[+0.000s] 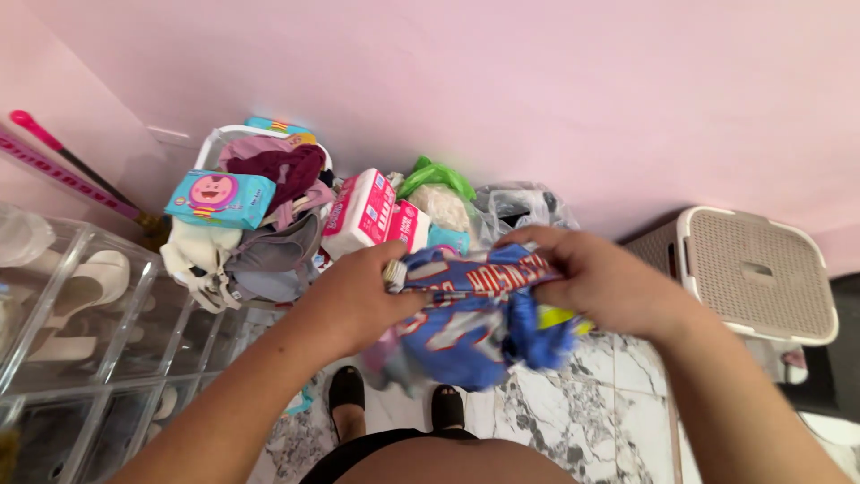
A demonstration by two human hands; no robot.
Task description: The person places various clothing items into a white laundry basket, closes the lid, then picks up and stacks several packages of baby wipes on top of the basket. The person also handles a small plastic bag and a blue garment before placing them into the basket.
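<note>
Gripping a bunched blue garment (475,314) (red-and-white lettered band), left hand (354,300), right hand (587,282) both clamped on it

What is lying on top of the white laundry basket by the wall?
On the basket lie a blue wipes pack, maroon cloth and grey clothes. What is deeper inside is covered.

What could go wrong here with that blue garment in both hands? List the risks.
1. The blue garment is bunched between the left hand and right hand, and its loose lower part hangs free, so it might slip or trail toward the marble floor.
2. The laundry basket is heaped, with a blue wipes pack perched on top; anything added could topple it.
</note>
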